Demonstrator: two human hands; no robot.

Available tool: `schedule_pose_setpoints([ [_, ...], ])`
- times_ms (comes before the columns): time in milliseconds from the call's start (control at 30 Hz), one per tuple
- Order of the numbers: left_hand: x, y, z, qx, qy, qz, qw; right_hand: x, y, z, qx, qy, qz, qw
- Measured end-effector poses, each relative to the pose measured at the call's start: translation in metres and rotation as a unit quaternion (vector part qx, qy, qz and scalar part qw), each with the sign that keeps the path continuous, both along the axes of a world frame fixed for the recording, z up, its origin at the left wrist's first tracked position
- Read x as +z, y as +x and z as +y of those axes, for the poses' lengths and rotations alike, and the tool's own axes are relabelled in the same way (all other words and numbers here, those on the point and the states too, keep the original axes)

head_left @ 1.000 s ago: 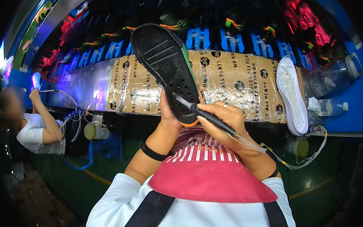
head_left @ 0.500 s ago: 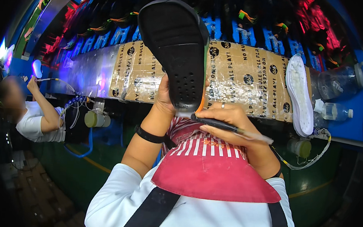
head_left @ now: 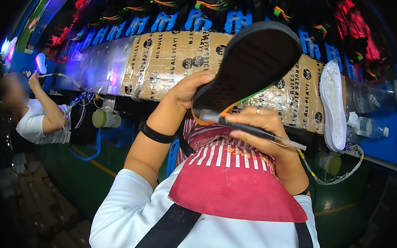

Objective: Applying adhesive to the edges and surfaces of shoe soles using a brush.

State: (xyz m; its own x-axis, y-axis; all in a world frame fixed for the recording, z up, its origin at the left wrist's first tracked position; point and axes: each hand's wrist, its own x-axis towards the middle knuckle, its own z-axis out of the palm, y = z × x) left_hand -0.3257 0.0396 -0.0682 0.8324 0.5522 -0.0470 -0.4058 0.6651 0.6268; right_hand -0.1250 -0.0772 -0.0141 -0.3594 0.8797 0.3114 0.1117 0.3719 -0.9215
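Note:
A black shoe sole (head_left: 260, 60) with small holes near its heel and a green and orange edge is raised over the bench, its toe end slanting up to the right. My left hand (head_left: 189, 90) is closed around its left side near the heel; some of the fingers are hidden behind it. A brush (head_left: 247, 130) with a black handle and a clear tube at its rear is gripped in my right hand (head_left: 263, 132). Its pale bristles touch the rim of the sole's heel.
Cardboard under clear film covers the bench (head_left: 170, 55). A white sole (head_left: 332, 104) lies on the right, beside a small clear bottle (head_left: 369, 127) and a larger one (head_left: 373, 96). Blue racks (head_left: 199, 20) carrying shoes line the far side. At left sits a co-worker (head_left: 41, 120).
The sole has swung to the right and tilted, its toe end now lower and farther right. My right hand and the brush have shifted slightly right along the heel.

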Motion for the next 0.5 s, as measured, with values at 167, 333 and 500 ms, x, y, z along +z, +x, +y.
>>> schedule_pose_setpoints([
  [167, 0.008, 0.001, 0.006, -0.048, 0.058, 0.032, 0.997, -0.011, -0.007, -0.001, 0.036, 0.028, -0.048, 0.998],
  [333, 0.015, 0.000, 0.010, -0.069, 0.059, 0.112, 0.990, -0.003, 0.000, -0.002, 0.043, 0.010, -0.001, 0.999],
  [500, 0.027, 0.008, 0.009, -0.081, 0.092, 0.174, 0.977, -0.011, -0.014, -0.005, 0.010, 0.027, -0.045, 0.999],
])
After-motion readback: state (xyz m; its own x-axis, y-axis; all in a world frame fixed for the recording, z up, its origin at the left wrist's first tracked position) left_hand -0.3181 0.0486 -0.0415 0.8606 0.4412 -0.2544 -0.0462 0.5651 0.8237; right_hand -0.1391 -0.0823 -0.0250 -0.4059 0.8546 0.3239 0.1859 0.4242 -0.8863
